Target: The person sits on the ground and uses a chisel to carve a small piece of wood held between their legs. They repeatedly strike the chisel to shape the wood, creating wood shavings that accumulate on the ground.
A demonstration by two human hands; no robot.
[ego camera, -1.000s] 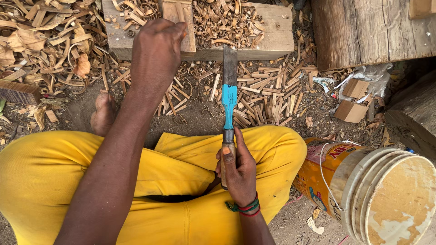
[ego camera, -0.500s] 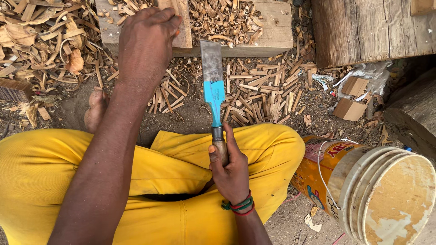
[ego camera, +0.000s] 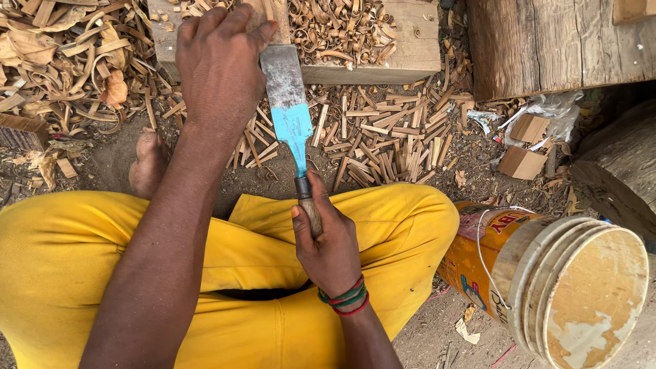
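Note:
My right hand (ego camera: 329,239) grips the wooden handle of a broad knife (ego camera: 289,109) whose flat blade is part grey metal, part turquoise. The blade points away from me and its far end lies against a small upright piece of wood (ego camera: 268,15). My left hand (ego camera: 220,63) is closed on that piece, holding it on a pale wooden block (ego camera: 403,48). Both arms reach out over my crossed legs in yellow trousers (ego camera: 82,260). Red and green bands circle my right wrist.
Split sticks (ego camera: 383,140) and curled shavings (ego camera: 61,61) litter the dirt ground. My bare foot (ego camera: 147,164) rests at the left. An orange bucket (ego camera: 547,273) lies at the right, a thick plank (ego camera: 560,41) and small wooden blocks (ego camera: 523,160) beyond it.
The knife has swung left and forward, from pointing at the sticks to resting against the piece of wood under my left hand. My right hand moved left with it.

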